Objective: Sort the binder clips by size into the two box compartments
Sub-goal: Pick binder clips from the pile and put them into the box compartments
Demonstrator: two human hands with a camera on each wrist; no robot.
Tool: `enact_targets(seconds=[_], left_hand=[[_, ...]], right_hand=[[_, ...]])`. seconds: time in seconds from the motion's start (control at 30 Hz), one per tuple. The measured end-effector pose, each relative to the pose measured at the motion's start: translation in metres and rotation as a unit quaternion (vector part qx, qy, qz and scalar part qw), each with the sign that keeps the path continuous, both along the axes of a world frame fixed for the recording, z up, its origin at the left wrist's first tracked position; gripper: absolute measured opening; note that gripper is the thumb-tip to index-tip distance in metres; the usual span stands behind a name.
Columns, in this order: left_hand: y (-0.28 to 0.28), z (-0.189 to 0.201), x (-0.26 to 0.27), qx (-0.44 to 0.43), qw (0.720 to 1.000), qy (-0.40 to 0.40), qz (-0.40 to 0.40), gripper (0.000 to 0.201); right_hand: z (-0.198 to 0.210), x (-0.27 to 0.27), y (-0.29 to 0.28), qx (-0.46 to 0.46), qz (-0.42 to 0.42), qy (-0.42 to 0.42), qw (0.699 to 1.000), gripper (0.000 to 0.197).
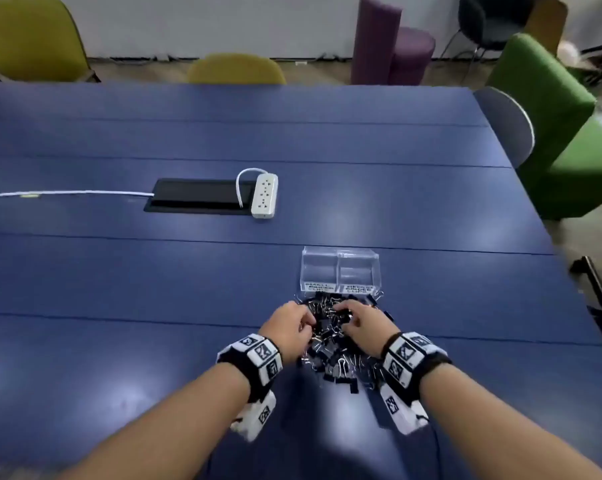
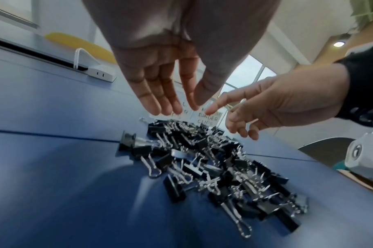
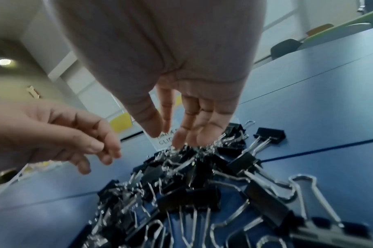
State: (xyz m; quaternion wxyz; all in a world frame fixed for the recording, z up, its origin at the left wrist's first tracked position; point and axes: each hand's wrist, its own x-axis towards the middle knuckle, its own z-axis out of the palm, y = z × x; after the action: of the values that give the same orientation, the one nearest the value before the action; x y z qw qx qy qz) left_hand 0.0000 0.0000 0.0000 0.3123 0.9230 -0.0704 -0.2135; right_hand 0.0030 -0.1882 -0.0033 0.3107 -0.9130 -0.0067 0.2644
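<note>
Sorting has barely begun, by the look of it: the clear box [image 1: 341, 270], just above the middle of the head view, shows nothing inside either of its two compartments, while the binder clips [image 1: 341, 341] lie in one heap on the blue counter [image 1: 119, 289] right below it, the topmost ones touching its labelled front.

The left hand [image 1: 287, 329] and the right hand [image 1: 363, 327] hover over the upper part of the heap. In the wrist views their fingers [image 2: 160, 100] hang fairly straight and loosely spread, holding nothing. The whole pile is left to sort.

The labels are partly covered by fingers; only "BINDER CLIPS" reads clearly in the left wrist view. Clip sizes blur together within the heap.
</note>
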Motion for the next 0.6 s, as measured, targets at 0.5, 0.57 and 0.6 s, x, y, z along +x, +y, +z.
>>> enact_targets(seconds=[0.5, 0.57, 0.6], left_hand=[[-0.006, -0.044, -0.008, 0.037, 0.999, 0.014, 0.028, 0.028], [-0.006, -0.044, -0.007, 0.036, 0.999, 0.020, 0.029, 0.022], [-0.006, -0.043, -0.007, 0.037, 0.999, 0.022, 0.027, 0.019]], right_hand=[[-0.016, 0.001, -0.002, -0.060, 0.019, -0.072, 0.995, 0.022], [-0.017, 0.000, 0.012, -0.047, 0.050, -0.083, 0.994, 0.018], [-0.020, -0.001, 0.018, -0.043, 0.062, -0.084, 0.994, 0.018]])
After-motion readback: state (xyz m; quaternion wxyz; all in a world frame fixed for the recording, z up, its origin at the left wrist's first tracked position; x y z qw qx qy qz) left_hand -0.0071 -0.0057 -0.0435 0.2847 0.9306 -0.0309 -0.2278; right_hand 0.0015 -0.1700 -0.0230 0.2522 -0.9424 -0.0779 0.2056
